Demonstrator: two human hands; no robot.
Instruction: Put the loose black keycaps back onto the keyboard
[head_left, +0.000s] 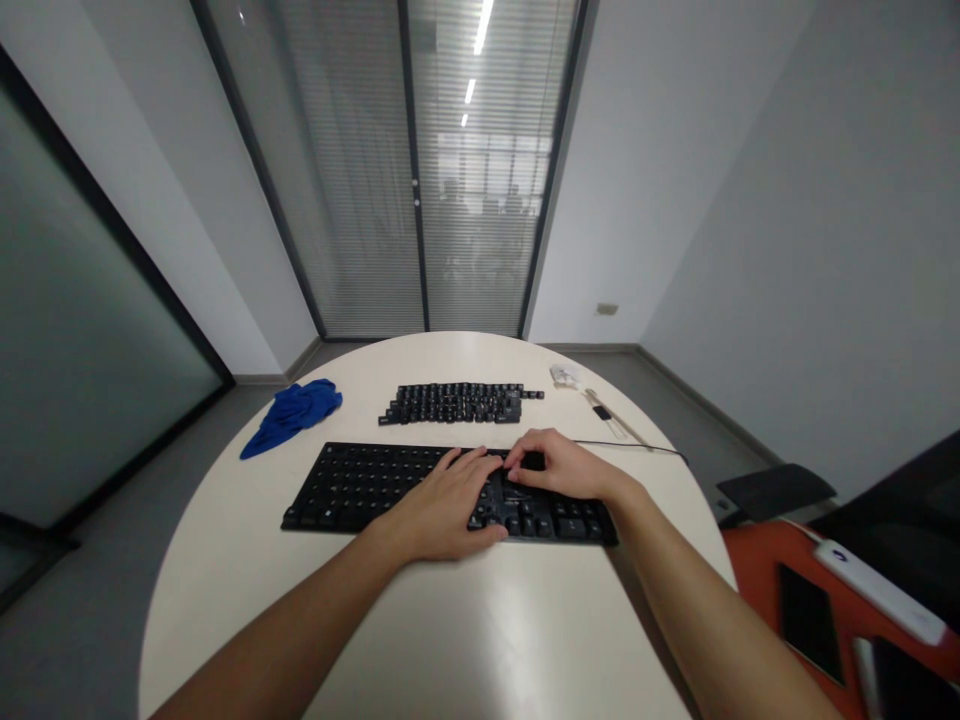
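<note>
A black keyboard (352, 492) lies across the round table in front of me, many of its key positions without caps. My left hand (450, 505) rests open and flat over its middle, fingers stretched away from me and thumb near the front edge. To the right, my right hand (561, 464) is bent over the keyboard's back part, thumb and fingertips close together in a pinch; anything between them is too small to make out. Behind the keyboard, loose black keycaps (457, 403) stand in rows.
A blue cloth (294, 412) lies crumpled at the left edge of the white table (480, 640). On the right are a small crumpled clear bag (565, 377), a wire puller (604, 413), a thin stick (626, 424) and a cable (637, 446). An orange chair (765, 560) holds a phone (810, 620).
</note>
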